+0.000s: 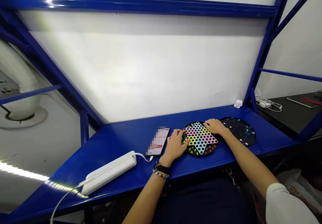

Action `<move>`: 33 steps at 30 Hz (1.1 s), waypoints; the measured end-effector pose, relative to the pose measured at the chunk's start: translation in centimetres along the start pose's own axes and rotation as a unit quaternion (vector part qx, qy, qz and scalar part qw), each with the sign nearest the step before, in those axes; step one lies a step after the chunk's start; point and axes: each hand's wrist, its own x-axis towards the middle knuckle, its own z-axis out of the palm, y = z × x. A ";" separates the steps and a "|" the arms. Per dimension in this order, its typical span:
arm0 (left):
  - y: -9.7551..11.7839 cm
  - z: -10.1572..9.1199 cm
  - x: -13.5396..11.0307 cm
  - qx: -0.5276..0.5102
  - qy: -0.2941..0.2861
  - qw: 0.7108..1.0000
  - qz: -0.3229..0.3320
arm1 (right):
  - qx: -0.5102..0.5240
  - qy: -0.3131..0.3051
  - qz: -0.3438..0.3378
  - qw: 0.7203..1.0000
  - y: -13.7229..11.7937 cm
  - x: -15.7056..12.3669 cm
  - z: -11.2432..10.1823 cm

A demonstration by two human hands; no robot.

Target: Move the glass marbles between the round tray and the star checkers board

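Both hands rest on the board [200, 138], a round Chinese-checkers board with a star of pink, yellow and blue pegged fields. My left hand [175, 144] lies at its left rim, fingers curled loosely over the edge; I cannot tell whether they pinch a piece. My right hand [214, 126] lies flat and relaxed on the upper right point of the star, gripping nothing that shows.

Largest first: the blue worktop [120, 143] runs from lower left to upper right and carries everything. The board sits near its front edge, right of centre. Touching the board's right side lies a black tray [240, 130] holding scattered small pieces. A white power bank [110, 172] lies well to the left, cabled to a phone [159, 141] just beside my left hand. A small white charger [237, 103] stands at the back edge.

Progress, as I judge it: the star holes appear mostly unfilled, while pieces show in the dark corner pockets and in the tray, so most placing looks undone.

Clearance: open worktop lies behind the board up to the wall. The front edge is close under both wrists. A blue frame post [261, 59] bounds the right side, beyond the tray.
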 end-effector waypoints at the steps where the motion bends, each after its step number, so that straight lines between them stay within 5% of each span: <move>1: 0.0 0.0 0.0 0.000 0.001 1.000 0.001 | 0.004 0.001 -0.004 1.000 0.0 0.1 0.0; 6: -0.1 0.1 0.0 0.000 0.005 1.000 0.005 | 0.015 0.087 0.022 0.996 0.3 0.0 -0.3; 12: 0.0 0.1 -0.1 0.006 0.003 1.000 0.004 | 0.013 0.202 0.169 0.965 3.5 -1.9 -1.8; 17: 0.3 -0.1 -0.1 0.020 0.005 1.000 -0.011 | -0.003 0.195 0.253 0.948 6.3 -3.1 -1.7; 24: 1.0 -0.4 -0.5 0.105 0.013 0.994 -0.026 | 0.057 0.221 0.225 0.947 5.1 -2.6 -0.8; 33: 1.7 -1.7 2.2 0.179 -0.091 0.978 -0.049 | 0.099 0.217 0.197 0.951 4.6 -2.6 -0.1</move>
